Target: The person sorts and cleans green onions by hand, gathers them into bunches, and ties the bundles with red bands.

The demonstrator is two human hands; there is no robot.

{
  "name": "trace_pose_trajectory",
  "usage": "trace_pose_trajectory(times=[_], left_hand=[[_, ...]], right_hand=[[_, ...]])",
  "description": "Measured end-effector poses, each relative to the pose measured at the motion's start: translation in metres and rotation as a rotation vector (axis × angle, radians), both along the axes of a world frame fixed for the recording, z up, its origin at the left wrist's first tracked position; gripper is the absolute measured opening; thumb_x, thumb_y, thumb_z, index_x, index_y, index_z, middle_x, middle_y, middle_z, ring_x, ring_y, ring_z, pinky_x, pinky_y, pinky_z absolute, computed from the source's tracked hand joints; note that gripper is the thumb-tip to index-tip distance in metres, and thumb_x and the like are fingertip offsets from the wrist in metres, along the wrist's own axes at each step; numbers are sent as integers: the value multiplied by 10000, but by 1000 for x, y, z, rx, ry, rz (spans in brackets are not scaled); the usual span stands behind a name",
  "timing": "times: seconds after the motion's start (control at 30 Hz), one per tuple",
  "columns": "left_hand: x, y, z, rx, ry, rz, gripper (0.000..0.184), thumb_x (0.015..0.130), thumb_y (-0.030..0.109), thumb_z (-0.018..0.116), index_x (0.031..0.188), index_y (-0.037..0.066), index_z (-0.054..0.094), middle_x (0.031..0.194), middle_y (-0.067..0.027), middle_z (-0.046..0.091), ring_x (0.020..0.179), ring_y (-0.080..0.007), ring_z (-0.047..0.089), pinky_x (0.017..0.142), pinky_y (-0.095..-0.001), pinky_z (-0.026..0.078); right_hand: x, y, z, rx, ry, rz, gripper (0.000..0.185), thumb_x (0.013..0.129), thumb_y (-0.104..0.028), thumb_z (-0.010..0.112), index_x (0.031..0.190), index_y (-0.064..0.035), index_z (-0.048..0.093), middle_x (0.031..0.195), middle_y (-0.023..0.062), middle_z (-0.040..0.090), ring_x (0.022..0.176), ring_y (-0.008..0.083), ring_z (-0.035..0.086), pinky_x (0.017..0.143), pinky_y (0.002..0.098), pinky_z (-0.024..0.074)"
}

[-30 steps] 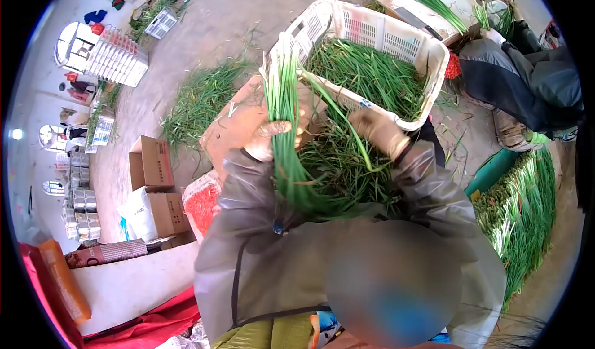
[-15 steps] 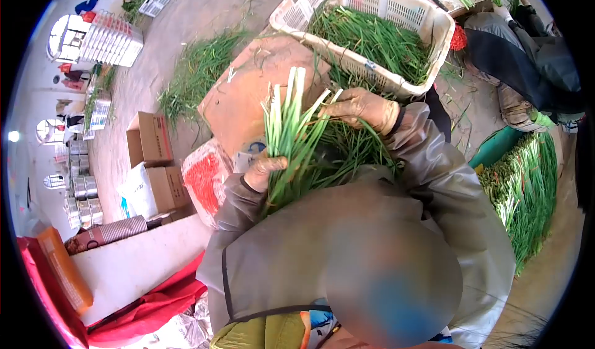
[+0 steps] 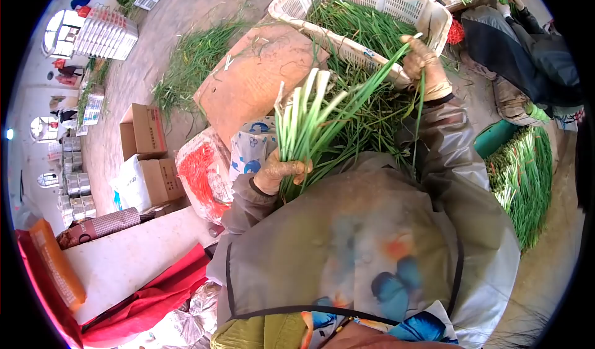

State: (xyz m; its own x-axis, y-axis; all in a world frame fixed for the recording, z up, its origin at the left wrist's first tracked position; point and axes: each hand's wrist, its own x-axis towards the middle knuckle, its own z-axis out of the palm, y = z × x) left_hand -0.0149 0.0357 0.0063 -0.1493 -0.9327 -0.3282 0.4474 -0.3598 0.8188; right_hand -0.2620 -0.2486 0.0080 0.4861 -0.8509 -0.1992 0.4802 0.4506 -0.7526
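Observation:
My left hand [image 3: 282, 172], fingers wrapped round, holds a bunch of long greens [image 3: 305, 129], which look like garlic chives. Their white stem ends point up and away from me. Out to the right, in front of the crate, my right hand [image 3: 427, 67] is closed on a few long green stalks [image 3: 390, 67]. These slant between the bunch and my fingers, and one thin blade hangs down below the hand. A heap of loose greens [image 3: 372, 116] lies beneath and between my hands, close to my lap.
A white plastic crate [image 3: 437, 23] of greens stands ahead. Beside it is a brown board [image 3: 248, 70], with scattered greens [image 3: 192, 61] beyond. Red bands [image 3: 201, 172] lie on a sack at left, near cardboard boxes [image 3: 142, 129]. Tied bundles [image 3: 527, 181] stand at right, near another person [image 3: 520, 45].
My right hand has moved from beside the white stem ends out to the right and away from me, with stalks in it. My left hand still holds the bunch, slightly farther right.

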Motion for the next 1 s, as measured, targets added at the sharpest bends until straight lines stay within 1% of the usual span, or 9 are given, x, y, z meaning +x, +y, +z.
trace_pose_trajectory(times=[0.13, 0.23, 0.27, 0.33, 0.4, 0.57, 0.73, 0.9, 1.0], left_hand=[[22, 13, -19, -44, 94, 108, 428, 686, 270, 731, 953, -27, 577, 756, -97, 580, 554, -164, 523, 507, -257, 428], [29, 17, -22, -61, 105, 162, 524, 674, 372, 722, 977, -40, 608, 765, -97, 586, 612, -169, 544, 570, -274, 443], [22, 14, -12, -50, 77, 204, 552, 678, 393, 712, 1005, -38, 604, 768, -98, 591, 637, -169, 546, 596, -275, 443], [18, 8, -2, -30, 65, 227, 578, 691, 407, 694, 1051, -32, 587, 872, -106, 611, 710, -165, 553, 659, -268, 450], [11, 3, 5, -18, 52, 242, 595, 693, 411, 690, 1071, -32, 574, 927, -102, 607, 720, -160, 556, 666, -271, 456], [11, 4, -5, 5, 74, 201, 608, 715, 390, 651, 1127, -39, 526, 1074, -97, 585, 764, -140, 561, 682, -267, 469], [12, 8, -21, 34, 123, 230, 663, 710, 409, 666, 1168, -42, 501, 1007, -72, 599, 754, -124, 553, 667, -246, 472], [2, -10, -30, 13, 216, 304, 612, 747, 321, 675, 1214, -5, 452, 1105, -108, 574, 772, -135, 550, 652, -258, 488], [-2, -21, -32, 37, 265, 268, 595, 758, 302, 671, 1217, -3, 448, 1126, -122, 566, 770, -141, 561, 649, -259, 493]], right_hand=[[-24, -35, -7, -153, 176, -290, 230, 879, -230, 562, 989, -32, 602, 475, -76, 328, 360, 35, 220, 349, 189, 184], [-20, -39, -39, -1277, 1157, -40, 137, 777, -220, 654, 851, -108, 678, 757, 37, 566, 700, 174, 560, 651, 295, 468], [-12, -29, -38, -1197, 1259, 6, 118, 761, -195, 656, 852, -125, 678, 947, 73, 571, 917, 233, 568, 810, 333, 453], [6, -25, -25, -1073, 648, 1, 187, 782, -161, 636, 951, -81, 638, 938, 66, 573, 899, 204, 586, 757, 284, 485], [27, 3, 17, -282, 83, 79, 179, 828, -147, 602, 983, -59, 594, 814, 38, 589, 751, 148, 613, 648, 228, 504], [61, 8, -37, -679, 538, 148, 135, 868, -171, 572, 929, -63, 626, 728, 21, 580, 608, 98, 532, 567, 216, 448], [-13, -24, -55, -328, 528, -239, 155, 888, -151, 532, 973, -57, 621, 758, 4, 583, 634, 79, 538, 571, 210, 451], [-68, -37, -120, -328, 1078, -289, 174, 826, -175, 580, 911, -40, 650, 640, 38, 594, 554, 113, 561, 521, 253, 459], [-46, -42, -145, -148, 1053, -134, 302, 829, -218, 602, 1067, -33, 574, 740, 58, 617, 583, 131, 589, 484, 253, 458]])
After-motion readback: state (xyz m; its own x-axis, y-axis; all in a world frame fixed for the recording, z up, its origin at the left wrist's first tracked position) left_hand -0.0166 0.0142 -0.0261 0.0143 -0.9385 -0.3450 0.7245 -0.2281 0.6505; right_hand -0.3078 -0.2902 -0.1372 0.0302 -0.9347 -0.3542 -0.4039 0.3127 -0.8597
